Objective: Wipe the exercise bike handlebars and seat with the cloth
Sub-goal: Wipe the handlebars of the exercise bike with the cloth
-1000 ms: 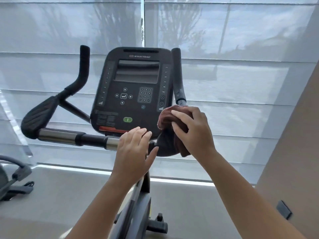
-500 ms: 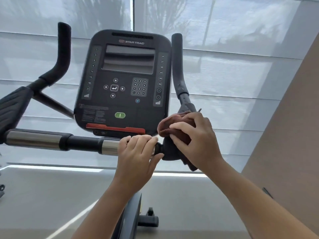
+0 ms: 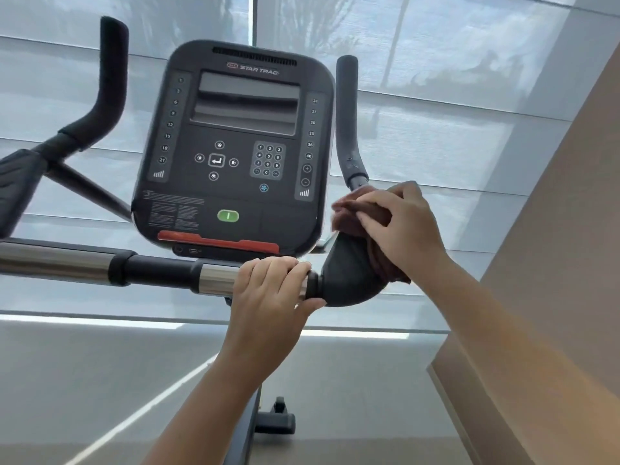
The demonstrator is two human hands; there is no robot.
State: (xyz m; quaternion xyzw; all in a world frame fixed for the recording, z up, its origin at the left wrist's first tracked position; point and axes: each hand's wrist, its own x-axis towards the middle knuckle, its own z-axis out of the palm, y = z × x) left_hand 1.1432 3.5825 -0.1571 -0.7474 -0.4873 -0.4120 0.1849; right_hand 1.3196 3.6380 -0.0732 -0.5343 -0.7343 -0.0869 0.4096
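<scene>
A pale blind (image 3: 469, 112) is drawn across the window, with tree shapes seen dimly through it. A dark console (image 3: 235, 196) is mounted before it, marked by a number keypad (image 3: 267, 160) and a green button (image 3: 228, 215). Grey floor (image 3: 67, 380) is seen below and a beige wall (image 3: 553, 263) at the right.

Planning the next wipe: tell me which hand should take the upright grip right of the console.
Right. The right hand grips the brown cloth just below that upright grip; the left hand holds the handlebar crossbar, without cloth.

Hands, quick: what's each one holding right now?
Left hand: closed around the handlebar crossbar.
Right hand: closed on the brown cloth, against the handlebar's black pad.
</scene>
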